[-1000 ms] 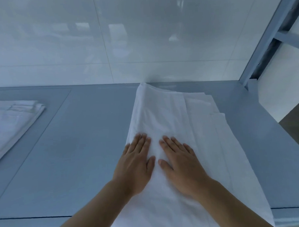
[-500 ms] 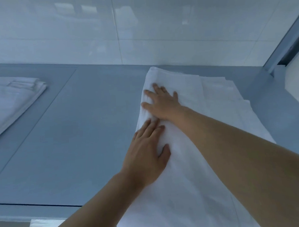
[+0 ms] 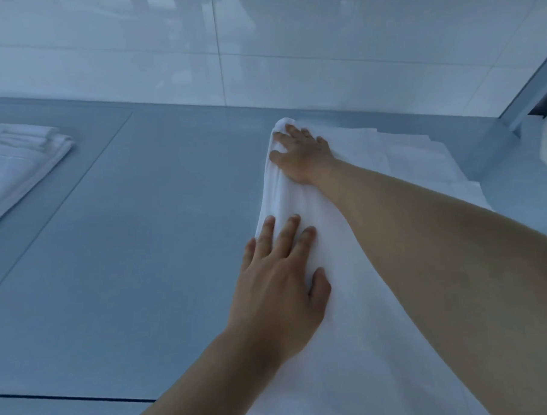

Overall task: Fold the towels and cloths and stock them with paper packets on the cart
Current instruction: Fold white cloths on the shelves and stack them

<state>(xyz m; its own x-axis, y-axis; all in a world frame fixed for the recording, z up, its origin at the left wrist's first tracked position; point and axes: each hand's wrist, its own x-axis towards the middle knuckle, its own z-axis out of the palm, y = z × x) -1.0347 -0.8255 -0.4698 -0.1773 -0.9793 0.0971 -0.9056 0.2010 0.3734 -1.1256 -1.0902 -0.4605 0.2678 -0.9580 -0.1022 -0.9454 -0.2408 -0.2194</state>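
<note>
Lying lengthwise on the grey table (image 3: 142, 244), the long white cloth (image 3: 350, 345) is pressed flat by the left hand (image 3: 282, 285), fingers straight. Its far end is gripped by the right hand (image 3: 301, 156), fingers curled. Folded towels (image 3: 16, 162) are seen far left.

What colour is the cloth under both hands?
Plain white cloth, no pattern visible; head view, on the grey-blue table.

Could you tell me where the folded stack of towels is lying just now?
In the head view the folded stack lies at the far left of the grey table, well apart from the white cloth under both hands.
</note>
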